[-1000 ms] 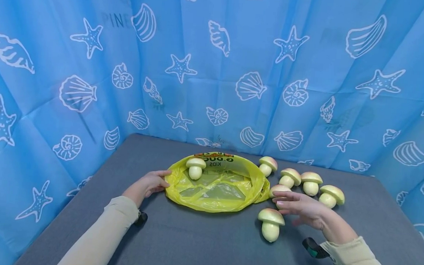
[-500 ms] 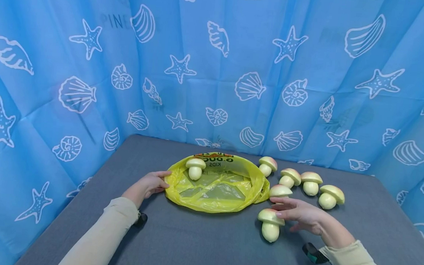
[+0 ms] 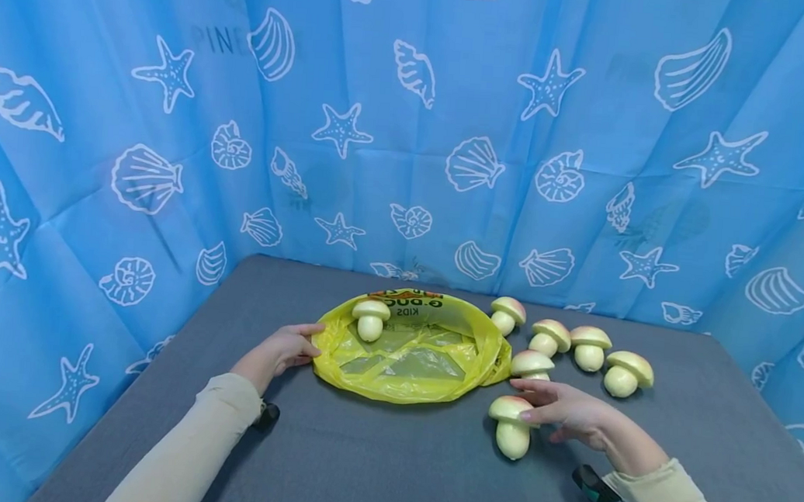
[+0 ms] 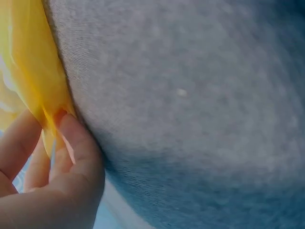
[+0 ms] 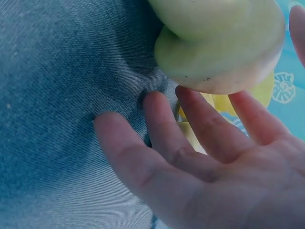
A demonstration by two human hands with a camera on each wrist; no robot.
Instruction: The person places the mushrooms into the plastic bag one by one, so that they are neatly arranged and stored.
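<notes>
A yellow plastic bag lies on the table with its mouth spread wide, and one toy mushroom rests inside it. My left hand pinches the bag's left rim between thumb and fingers; the left wrist view shows the yellow film gathered at the fingertips. My right hand reaches over the nearest mushroom, fingers extended around its cap. In the right wrist view that mushroom sits just beyond the fingertips, some right at the cap's edge, with the thumb on its far side.
Right of the bag stand several more mushrooms, one close against the bag's right side. The grey cloth-covered table ends at a blue shell-patterned curtain at the back and sides.
My right hand has come down and slightly toward me, from above the mushroom beside the bag to the nearest mushroom. My left hand keeps its hold on the bag.
</notes>
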